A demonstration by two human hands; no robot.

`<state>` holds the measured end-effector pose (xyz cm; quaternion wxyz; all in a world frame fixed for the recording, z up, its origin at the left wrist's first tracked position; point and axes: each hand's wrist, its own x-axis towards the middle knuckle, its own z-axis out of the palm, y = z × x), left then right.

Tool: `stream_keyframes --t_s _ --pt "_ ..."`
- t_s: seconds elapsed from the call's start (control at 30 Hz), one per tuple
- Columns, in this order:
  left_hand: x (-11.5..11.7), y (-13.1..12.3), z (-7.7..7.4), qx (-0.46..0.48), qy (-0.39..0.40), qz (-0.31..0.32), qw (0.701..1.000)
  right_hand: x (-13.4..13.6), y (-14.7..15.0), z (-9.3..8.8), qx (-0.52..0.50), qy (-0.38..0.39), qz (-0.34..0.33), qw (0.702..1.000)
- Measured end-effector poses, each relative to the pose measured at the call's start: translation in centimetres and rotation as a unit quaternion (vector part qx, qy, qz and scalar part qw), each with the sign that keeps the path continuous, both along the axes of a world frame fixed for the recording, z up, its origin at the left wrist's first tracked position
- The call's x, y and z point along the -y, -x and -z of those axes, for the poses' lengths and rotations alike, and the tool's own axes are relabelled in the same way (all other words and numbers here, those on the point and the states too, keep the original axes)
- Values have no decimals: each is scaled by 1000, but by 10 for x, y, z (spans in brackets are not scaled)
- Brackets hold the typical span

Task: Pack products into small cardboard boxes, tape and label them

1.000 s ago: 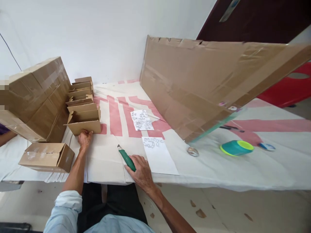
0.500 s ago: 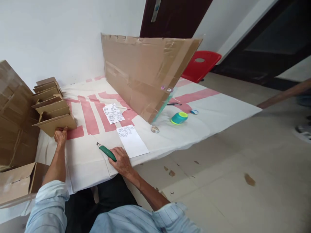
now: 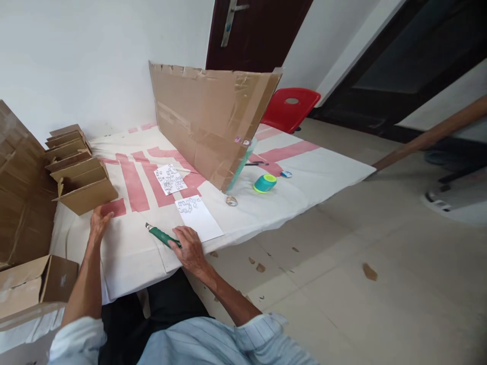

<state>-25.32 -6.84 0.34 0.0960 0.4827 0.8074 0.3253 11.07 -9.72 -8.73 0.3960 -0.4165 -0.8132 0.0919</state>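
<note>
My right hand [image 3: 189,248] rests on the table edge, closed on a green utility knife [image 3: 161,235] whose blade end points away to the left. My left hand [image 3: 99,221] lies flat with fingers stretched out on the white-and-pink cloth [image 3: 133,243], just below the nearest small cardboard box [image 3: 87,195] in a row of several. A white sheet with printed marks [image 3: 198,218] lies right of the knife. A second printed sheet [image 3: 170,179] lies farther back.
A big cardboard sheet [image 3: 207,114] stands leaning across the table middle. A teal and yellow cup [image 3: 265,183], a small shiny object [image 3: 231,201] and a pen [image 3: 254,163] lie beyond. Large boxes [image 3: 19,203] crowd the left. A red chair [image 3: 291,107] stands by the door.
My view has swung right, showing more floor and doorway. My left hand has slid off the front of the small box onto the cloth. My right hand stays on the knife.
</note>
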Motion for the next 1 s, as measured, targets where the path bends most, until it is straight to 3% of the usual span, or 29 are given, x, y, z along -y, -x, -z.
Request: stream_keyframes --t_s 0.2,0.37,0.57,0.8,0.9,1.0 --pt "67 -41 21 83 -18 31 996 -9 -47 16 38 6 60 997" --pt "109 -63 16 130 -37 31 990 -16 -64 12 22 2 49 999" --pt "145 -75 3 167 -57 -4 984 2 -41 0 -2 6 3 1000" --pt "186 -97 -14 154 -67 -3 986 10 -2 -3 66 50 -33 996" --pt "209 -103 -22 97 -112 -24 989 9 2 -1 87 43 -17 995" --pt "237 -101 -34 -32 -181 -96 978 11 -6 3 89 31 -17 995"
